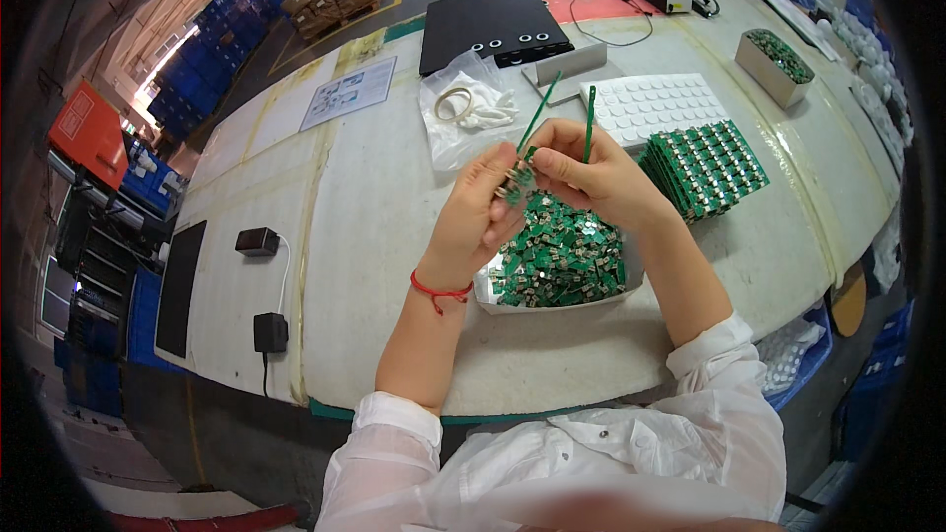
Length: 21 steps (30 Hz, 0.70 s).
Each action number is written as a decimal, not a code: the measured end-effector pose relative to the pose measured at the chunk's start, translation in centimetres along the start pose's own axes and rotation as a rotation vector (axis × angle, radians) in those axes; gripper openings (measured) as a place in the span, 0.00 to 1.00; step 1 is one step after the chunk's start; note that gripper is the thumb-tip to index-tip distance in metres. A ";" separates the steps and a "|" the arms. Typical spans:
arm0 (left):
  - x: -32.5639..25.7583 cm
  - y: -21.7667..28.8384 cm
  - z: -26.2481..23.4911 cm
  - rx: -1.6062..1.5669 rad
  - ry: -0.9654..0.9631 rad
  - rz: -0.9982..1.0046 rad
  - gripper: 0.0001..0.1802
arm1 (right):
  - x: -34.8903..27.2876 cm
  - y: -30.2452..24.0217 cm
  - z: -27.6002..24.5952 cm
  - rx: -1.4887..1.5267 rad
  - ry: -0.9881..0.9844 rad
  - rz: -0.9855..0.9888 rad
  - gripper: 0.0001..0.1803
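Note:
My left hand (475, 199), with a red cord at the wrist, is closed on several small green circuit boards (518, 177) with metal parts. A thin green strip (541, 114) rises from between the hands; which hand holds its lower end is hard to see. My right hand (603, 179) is closed, its thumb and finger pinched near the boards. A second thin green strip (591, 118) sticks up from its fingers. Below both hands stands a white box (548, 309) heaped with loose small circuit boards (562, 256). Right of it lies a stack of circuit board panels (705, 169).
Behind the hands are a white tray of round pads (650, 106), a clear plastic bag (463, 110) with a tape roll, a metal bracket (572, 67) and a black case (488, 25). A filled small box (776, 67) stands far right. Two black adapters (269, 332) lie left.

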<state>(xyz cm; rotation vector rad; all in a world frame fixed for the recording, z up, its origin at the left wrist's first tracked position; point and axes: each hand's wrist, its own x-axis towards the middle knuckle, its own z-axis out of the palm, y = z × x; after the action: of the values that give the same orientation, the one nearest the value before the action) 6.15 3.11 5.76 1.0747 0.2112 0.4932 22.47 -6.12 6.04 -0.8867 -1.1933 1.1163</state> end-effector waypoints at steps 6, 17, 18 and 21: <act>0.6 -1.1 -0.3 0.211 0.124 0.216 0.17 | 0.2 0.0 0.8 0.093 0.000 0.084 0.14; 0.1 0.0 0.3 0.016 0.129 0.060 0.19 | 0.4 1.0 0.8 0.104 -0.051 0.061 0.13; 0.0 0.0 0.1 -0.062 0.103 0.007 0.20 | 0.4 1.0 0.8 0.142 -0.064 0.056 0.13; 0.3 -0.5 -0.8 -0.152 0.011 -0.014 0.21 | 0.3 1.1 0.8 0.207 -0.090 0.050 0.13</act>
<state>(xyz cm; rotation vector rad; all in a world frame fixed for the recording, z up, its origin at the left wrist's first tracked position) 6.26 3.66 4.99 0.9214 0.1878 0.4946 21.45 -5.59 5.26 -0.7166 -1.1106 1.3063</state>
